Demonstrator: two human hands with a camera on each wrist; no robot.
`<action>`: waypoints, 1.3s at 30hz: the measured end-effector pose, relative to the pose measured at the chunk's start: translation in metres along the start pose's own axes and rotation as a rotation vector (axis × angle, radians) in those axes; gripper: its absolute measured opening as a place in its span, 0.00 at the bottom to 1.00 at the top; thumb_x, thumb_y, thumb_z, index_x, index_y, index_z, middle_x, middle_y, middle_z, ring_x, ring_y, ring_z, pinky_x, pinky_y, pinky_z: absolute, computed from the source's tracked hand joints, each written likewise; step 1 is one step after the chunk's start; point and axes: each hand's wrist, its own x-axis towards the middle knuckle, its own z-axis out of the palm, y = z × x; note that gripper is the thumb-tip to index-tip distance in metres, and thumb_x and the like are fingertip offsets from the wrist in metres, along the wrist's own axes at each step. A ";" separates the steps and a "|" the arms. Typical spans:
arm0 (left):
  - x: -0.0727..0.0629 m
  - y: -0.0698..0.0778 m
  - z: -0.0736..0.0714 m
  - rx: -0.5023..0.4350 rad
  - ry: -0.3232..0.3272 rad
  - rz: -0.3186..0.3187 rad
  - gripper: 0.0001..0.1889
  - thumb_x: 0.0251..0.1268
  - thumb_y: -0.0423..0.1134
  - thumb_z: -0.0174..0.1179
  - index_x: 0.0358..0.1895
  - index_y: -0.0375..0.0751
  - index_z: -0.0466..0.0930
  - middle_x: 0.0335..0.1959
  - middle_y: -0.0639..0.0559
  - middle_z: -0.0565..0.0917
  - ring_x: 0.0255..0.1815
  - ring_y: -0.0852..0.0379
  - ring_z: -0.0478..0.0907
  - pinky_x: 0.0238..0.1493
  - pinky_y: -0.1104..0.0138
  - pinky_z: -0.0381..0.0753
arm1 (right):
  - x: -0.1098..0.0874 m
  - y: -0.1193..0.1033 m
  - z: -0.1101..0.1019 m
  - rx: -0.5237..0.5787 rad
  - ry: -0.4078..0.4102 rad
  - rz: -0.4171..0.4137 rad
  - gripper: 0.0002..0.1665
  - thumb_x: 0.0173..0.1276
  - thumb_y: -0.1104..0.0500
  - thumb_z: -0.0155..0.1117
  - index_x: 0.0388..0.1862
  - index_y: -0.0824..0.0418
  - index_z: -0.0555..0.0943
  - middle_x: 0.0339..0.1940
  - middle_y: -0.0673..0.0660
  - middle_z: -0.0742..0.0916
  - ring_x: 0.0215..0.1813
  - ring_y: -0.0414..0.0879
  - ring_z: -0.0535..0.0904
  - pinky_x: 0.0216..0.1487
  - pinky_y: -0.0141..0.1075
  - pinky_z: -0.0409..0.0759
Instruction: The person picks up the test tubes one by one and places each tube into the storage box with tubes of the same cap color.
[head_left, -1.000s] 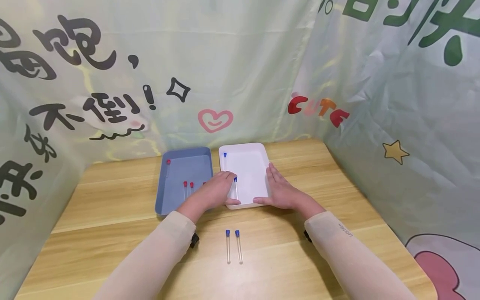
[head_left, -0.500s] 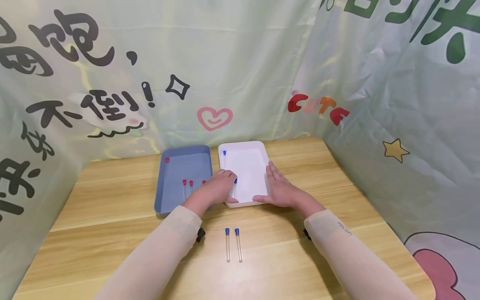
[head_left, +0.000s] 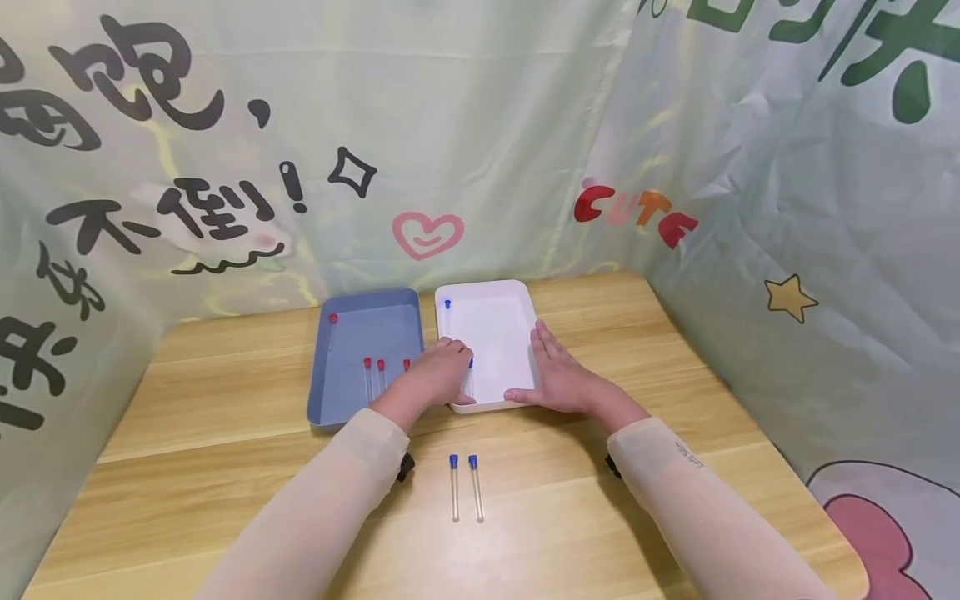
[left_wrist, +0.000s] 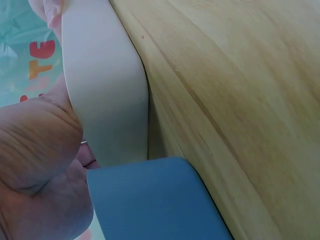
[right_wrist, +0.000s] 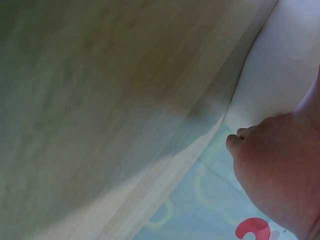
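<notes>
A white tray [head_left: 498, 350] lies on the table between my two hands. My left hand [head_left: 442, 371] grips its left rim with bent fingers, the thumb at the front left corner. My right hand [head_left: 562, 379] rests against the right side, fingers straight along the rim and thumb on the front edge. Inside the white tray, one blue-capped tube [head_left: 447, 306] lies at the back left; another blue cap [head_left: 471, 363] shows beside my left fingers. The left wrist view shows the white tray's outer wall [left_wrist: 107, 90] and the blue-grey tray's corner [left_wrist: 150, 195].
Left of the white tray stands a blue-grey tray [head_left: 375, 321] with several red-capped tubes [head_left: 367, 379], partly behind my left hand. Two blue-capped tubes [head_left: 454, 487] lie on the wooden table [head_left: 555, 500] in front. A printed cloth [head_left: 510, 125] hangs behind and on both sides.
My left forearm has shifted slightly to the right. The blue-capped tube by my left fingers is now more covered. My right hand keeps its place on the white tray.
</notes>
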 end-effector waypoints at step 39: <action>0.000 0.000 0.007 -0.046 0.074 0.007 0.49 0.66 0.61 0.76 0.80 0.31 0.69 0.81 0.38 0.72 0.84 0.41 0.67 0.89 0.55 0.63 | 0.002 0.002 0.002 0.005 0.001 0.018 0.82 0.67 0.17 0.62 0.90 0.69 0.33 0.92 0.64 0.32 0.94 0.61 0.33 0.92 0.59 0.51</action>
